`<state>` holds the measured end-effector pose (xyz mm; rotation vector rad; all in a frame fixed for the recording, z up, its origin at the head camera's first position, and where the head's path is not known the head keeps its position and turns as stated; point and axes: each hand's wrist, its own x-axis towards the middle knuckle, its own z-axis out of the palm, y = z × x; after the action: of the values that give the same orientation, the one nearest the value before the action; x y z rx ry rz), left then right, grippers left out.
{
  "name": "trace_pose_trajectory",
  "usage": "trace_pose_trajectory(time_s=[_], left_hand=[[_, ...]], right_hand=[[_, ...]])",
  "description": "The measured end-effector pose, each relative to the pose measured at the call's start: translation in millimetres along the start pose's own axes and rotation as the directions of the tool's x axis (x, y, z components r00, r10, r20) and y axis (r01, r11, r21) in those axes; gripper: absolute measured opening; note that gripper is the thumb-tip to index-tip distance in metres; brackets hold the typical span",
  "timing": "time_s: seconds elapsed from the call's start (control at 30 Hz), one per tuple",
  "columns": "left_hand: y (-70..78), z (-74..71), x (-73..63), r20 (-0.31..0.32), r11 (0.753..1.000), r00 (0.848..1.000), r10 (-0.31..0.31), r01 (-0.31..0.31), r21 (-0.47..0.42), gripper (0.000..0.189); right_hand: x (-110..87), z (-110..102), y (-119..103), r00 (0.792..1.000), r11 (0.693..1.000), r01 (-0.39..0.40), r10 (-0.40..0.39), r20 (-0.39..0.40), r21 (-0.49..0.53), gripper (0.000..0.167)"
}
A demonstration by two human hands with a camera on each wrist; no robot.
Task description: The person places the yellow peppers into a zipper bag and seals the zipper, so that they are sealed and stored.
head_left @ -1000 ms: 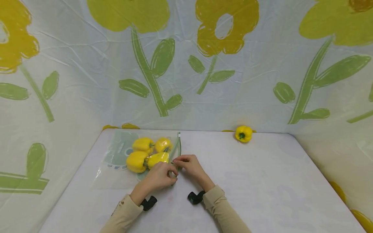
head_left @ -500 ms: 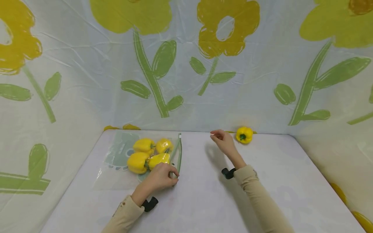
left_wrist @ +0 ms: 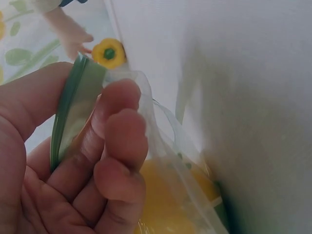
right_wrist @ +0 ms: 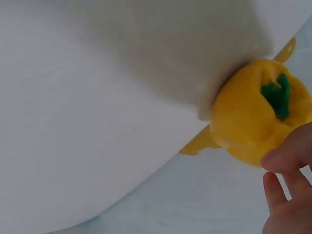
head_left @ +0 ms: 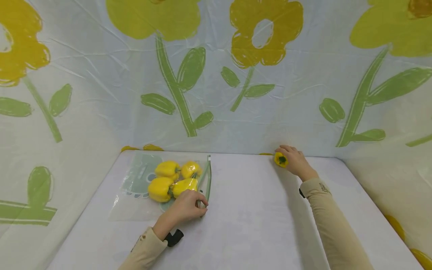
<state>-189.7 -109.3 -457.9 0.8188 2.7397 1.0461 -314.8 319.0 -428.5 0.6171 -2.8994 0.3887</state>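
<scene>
A clear zip bag (head_left: 135,210) with a green zip strip and a teal print lies on the left of the table, several yellow bell peppers (head_left: 160,189) inside. My left hand (head_left: 187,206) holds the bag's near mouth edge. In the left wrist view, the green strip (left_wrist: 66,114) lies between its thumb and curled fingers. At the table's back edge, my right hand (head_left: 294,161) grips a single yellow bell pepper (head_left: 281,160), its fingers over the top and right side. The right wrist view shows the thumb against this pepper (right_wrist: 243,112) and its green stem.
A white cloth covers the table (head_left: 249,210). Flower-printed sheeting (head_left: 236,127) rises behind the back edge and along both sides. The bag's slider (head_left: 209,158) sits at the far end of the strip.
My right hand has left the bag's mouth and travelled right and back to the lone bell pepper, now in its fingers. The left hand has stayed on the bag.
</scene>
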Motion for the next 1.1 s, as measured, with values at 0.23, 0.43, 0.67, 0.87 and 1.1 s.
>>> trace_pose_trajectory(time_s=[0.23,0.43,0.67,0.87,1.1], left_hand=[[2.2,-1.3,-1.4,0.003,1.0,1.0,0.016,-0.016,-0.006,0.007],[2.2,-0.7,-1.3,0.008,1.0,1.0,0.013,-0.012,-0.014,0.007],[2.0,0.5,-0.4,0.009,1.0,1.0,-0.002,0.003,-0.02,0.007],[0.8,-0.3,-0.3,0.012,1.0,1.0,-0.006,0.007,-0.02,0.007],[2.0,0.0,-0.3,0.014,1.0,1.0,-0.011,0.011,-0.026,0.008]], right_hand=[[-5.8,6.0,1.4,1.0,1.0,-0.019,0.019,0.019,-0.014,0.061],[-8.4,1.2,-10.5,0.993,0.992,-0.11,0.112,0.04,-0.059,0.057],[-16.4,-10.7,-30.8,0.955,0.97,-0.24,0.229,0.186,0.037,0.064],[-34.2,-9.9,-47.2,0.922,0.922,-0.321,0.252,0.294,0.215,0.073],[-50.9,-6.8,-61.1,0.896,0.846,-0.407,0.297,0.33,0.344,0.075]])
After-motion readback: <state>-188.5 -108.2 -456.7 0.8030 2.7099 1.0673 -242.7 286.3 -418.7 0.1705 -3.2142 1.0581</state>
